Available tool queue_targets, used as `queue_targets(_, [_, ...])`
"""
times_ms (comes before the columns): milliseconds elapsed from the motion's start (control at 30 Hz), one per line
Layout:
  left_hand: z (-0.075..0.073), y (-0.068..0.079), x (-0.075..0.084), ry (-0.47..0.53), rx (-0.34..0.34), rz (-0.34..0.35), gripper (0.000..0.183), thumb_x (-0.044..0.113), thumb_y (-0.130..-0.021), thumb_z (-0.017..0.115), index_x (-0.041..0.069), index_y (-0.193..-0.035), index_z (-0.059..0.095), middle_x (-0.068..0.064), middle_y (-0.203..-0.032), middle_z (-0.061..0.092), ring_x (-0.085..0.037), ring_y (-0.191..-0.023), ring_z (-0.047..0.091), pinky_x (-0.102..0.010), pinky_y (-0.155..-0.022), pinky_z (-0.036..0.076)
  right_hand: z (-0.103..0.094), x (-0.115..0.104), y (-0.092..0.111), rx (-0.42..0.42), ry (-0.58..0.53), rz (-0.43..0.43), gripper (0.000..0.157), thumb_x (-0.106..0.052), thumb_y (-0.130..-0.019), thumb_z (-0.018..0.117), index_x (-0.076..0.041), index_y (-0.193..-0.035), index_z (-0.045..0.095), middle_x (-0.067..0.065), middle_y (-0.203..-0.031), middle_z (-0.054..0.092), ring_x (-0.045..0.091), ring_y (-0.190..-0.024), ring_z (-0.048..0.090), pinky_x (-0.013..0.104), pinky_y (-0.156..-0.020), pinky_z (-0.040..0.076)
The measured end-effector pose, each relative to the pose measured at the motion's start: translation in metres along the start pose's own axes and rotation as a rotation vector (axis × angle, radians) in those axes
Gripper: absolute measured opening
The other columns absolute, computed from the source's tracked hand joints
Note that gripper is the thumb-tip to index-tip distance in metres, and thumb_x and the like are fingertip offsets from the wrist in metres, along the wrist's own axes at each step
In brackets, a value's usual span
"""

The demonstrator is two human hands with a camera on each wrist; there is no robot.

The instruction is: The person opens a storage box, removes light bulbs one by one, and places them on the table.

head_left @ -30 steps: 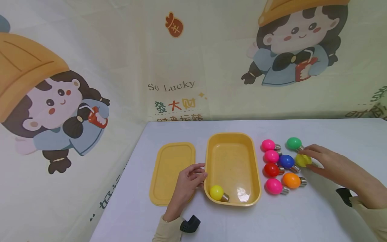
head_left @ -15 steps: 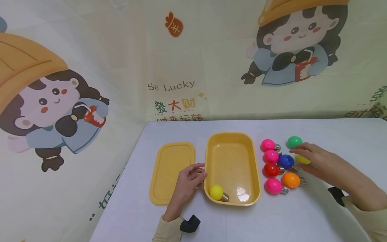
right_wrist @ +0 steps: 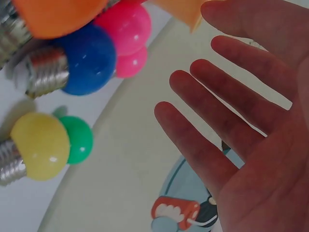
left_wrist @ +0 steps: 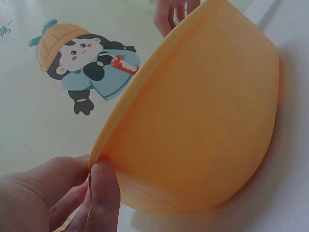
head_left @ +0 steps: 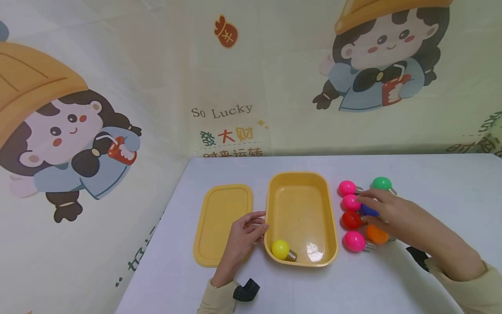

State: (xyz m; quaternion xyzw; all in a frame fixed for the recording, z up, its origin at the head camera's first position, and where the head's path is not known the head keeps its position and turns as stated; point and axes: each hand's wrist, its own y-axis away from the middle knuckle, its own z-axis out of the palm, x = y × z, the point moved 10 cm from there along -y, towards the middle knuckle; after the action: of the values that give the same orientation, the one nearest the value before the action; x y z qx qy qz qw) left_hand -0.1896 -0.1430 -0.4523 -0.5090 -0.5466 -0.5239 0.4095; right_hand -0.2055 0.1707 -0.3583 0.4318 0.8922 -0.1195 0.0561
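Observation:
My left hand (head_left: 244, 235) pinches the left rim of a yellow plastic box (head_left: 300, 205); the left wrist view shows thumb and fingers at its edge (left_wrist: 120, 104). Inside the box's near left corner lies a yellow light bulb (head_left: 280, 250). Over the loose bulbs to the right hovers my right hand (head_left: 396, 213), its fingers spread and the palm bare in the right wrist view. Partly beneath it are a blue bulb (head_left: 368, 211) and an orange bulb (head_left: 376, 234). A second yellow bulb (right_wrist: 41, 146), mostly hidden in the head view, lies beside the green bulb (head_left: 381, 182).
Three pink bulbs, the nearest one (head_left: 354, 241) at the front, and a red bulb (head_left: 351, 220) line up right of the box. A flat yellow lid (head_left: 223, 218) lies left of it, partly behind my left hand. A printed cloth (head_left: 290, 87) hangs behind the white table.
My right hand has moved left from the yellow bulb by the green one to above the blue and orange bulbs. My left hand and the box have stayed in place.

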Motion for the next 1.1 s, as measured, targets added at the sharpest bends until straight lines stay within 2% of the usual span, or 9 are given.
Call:
queue_targets(200, [0.0,0.0,0.001,-0.002,-0.002,-0.005,0.042,0.022,-0.09,0.075,0.008,-0.127,0.064,-0.01,-0.105,0.065,-0.015,-0.078,0.064,-0.023,-0.069,0.058,-0.003,-0.023,-0.009,0.005,0.017,-0.063,0.053,-0.015,-0.072,0.088,-0.011,-0.12,0.068,0.009,-0.119,0.063,0.028,-0.107,0.061,0.038,-0.073,0.061])
queue_targets(333, [-0.001,0.0,0.001,0.001,-0.002,-0.006,0.041,0.022,-0.09,0.075,0.008,-0.127,0.064,-0.01,-0.104,0.066,-0.015,-0.077,0.063,-0.023,-0.069,0.058,-0.002,-0.037,-0.015,0.018,0.007,-0.117,0.055,-0.017,-0.07,0.09,-0.013,-0.12,0.067,0.007,-0.118,0.064,0.026,-0.106,0.062,0.033,-0.071,0.061])
queue_targets(467, [0.0,0.0,0.001,0.006,-0.002,-0.006,0.041,0.021,-0.09,0.075,0.008,-0.127,0.064,-0.009,-0.103,0.066,-0.015,-0.077,0.063,-0.023,-0.069,0.058,0.001,-0.05,-0.019,0.015,0.004,-0.127,0.051,-0.019,-0.074,0.088,-0.013,-0.12,0.067,0.005,-0.118,0.064,0.023,-0.104,0.064,0.03,-0.071,0.06])
queue_targets(767, [0.0,0.001,0.003,0.012,-0.001,-0.002,0.041,0.02,-0.09,0.074,0.008,-0.128,0.064,-0.01,-0.104,0.066,-0.015,-0.078,0.064,-0.023,-0.069,0.058,0.011,-0.072,-0.024,-0.059,-0.051,-0.137,0.047,-0.02,-0.079,0.084,-0.015,-0.122,0.066,0.003,-0.119,0.064,0.02,-0.104,0.065,0.03,-0.077,0.06])
queue_targets(1000, [0.0,0.002,0.003,-0.007,0.004,-0.003,0.04,0.02,-0.091,0.073,0.008,-0.128,0.064,-0.01,-0.104,0.066,-0.014,-0.078,0.064,-0.023,-0.069,0.059,0.016,-0.102,-0.026,-0.001,-0.005,-0.253,0.046,-0.018,-0.078,0.084,-0.012,-0.12,0.066,0.004,-0.115,0.064,0.02,-0.1,0.067,0.031,-0.077,0.06])
queue_targets(1100, [0.0,0.003,0.004,-0.001,0.003,0.002,0.041,0.02,-0.091,0.074,0.006,-0.128,0.063,-0.012,-0.104,0.066,-0.014,-0.078,0.064,-0.023,-0.069,0.059,0.022,-0.111,-0.028,-0.026,-0.021,-0.253,0.046,-0.021,-0.08,0.083,-0.013,-0.121,0.066,0.003,-0.115,0.064,0.02,-0.099,0.067,0.031,-0.076,0.06])
